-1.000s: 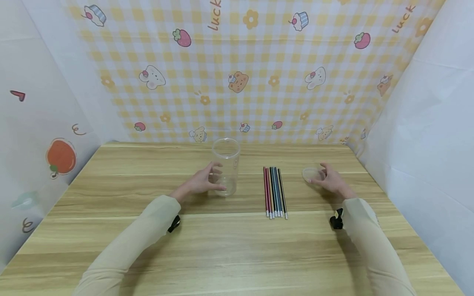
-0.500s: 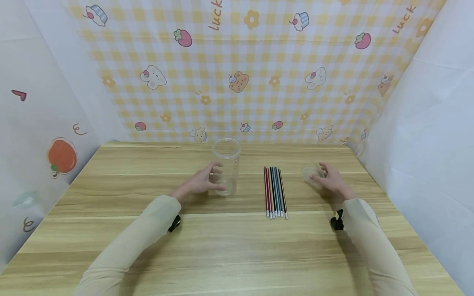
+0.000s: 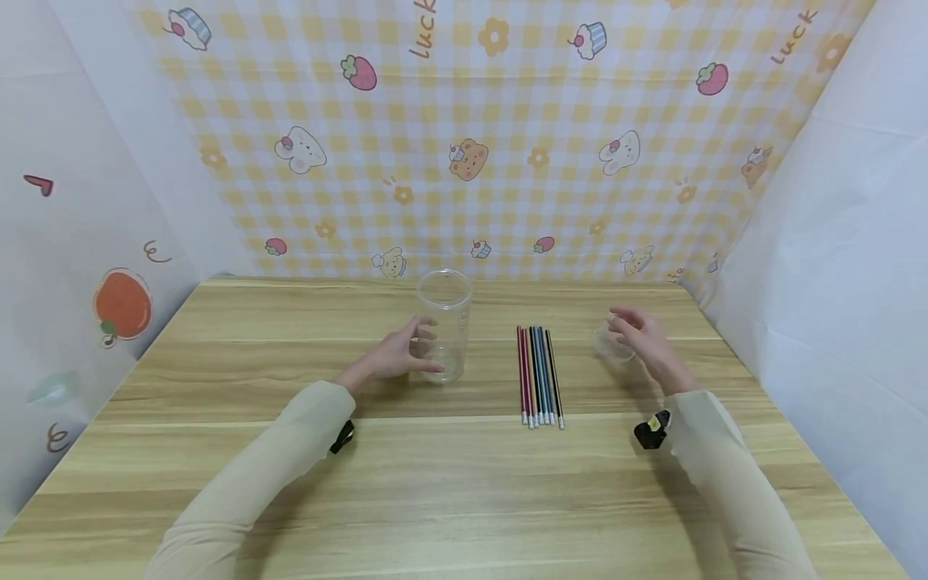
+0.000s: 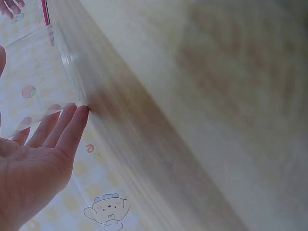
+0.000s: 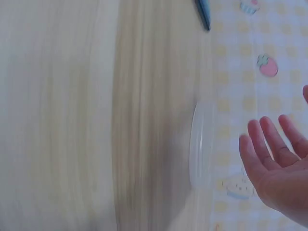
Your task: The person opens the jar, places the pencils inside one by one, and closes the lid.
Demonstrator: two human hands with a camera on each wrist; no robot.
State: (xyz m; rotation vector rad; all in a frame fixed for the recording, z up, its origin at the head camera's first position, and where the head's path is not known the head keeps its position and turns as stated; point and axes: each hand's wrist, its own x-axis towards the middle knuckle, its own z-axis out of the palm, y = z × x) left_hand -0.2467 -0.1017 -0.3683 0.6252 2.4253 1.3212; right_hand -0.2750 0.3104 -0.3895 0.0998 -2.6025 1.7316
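Note:
A tall clear plastic cup (image 3: 451, 326) stands upright left of the pencils. My left hand (image 3: 395, 352) holds it from the left, thumb in front and fingers along its far side; the left wrist view shows several fingertips (image 4: 79, 113) against the clear wall. On the right, a round clear lid (image 3: 607, 346) lies flat on the table. My right hand (image 3: 648, 346) is raised over the lid's right part, holding nothing. Its fingers (image 5: 262, 144) are spread and apart from the lid (image 5: 201, 144) in the right wrist view.
Several pencils (image 3: 538, 374) lie side by side between cup and lid, eraser ends toward me, in red, black and blue tones. The wooden table (image 3: 464, 491) meets a yellow checked cloth (image 3: 507, 185) at the back and white cloth at both sides.
My right hand, earlier with thumb and fingers at the lid's right edge, has let go and risen up and slightly left. The lid stays on the table. My left hand has kept its hold.

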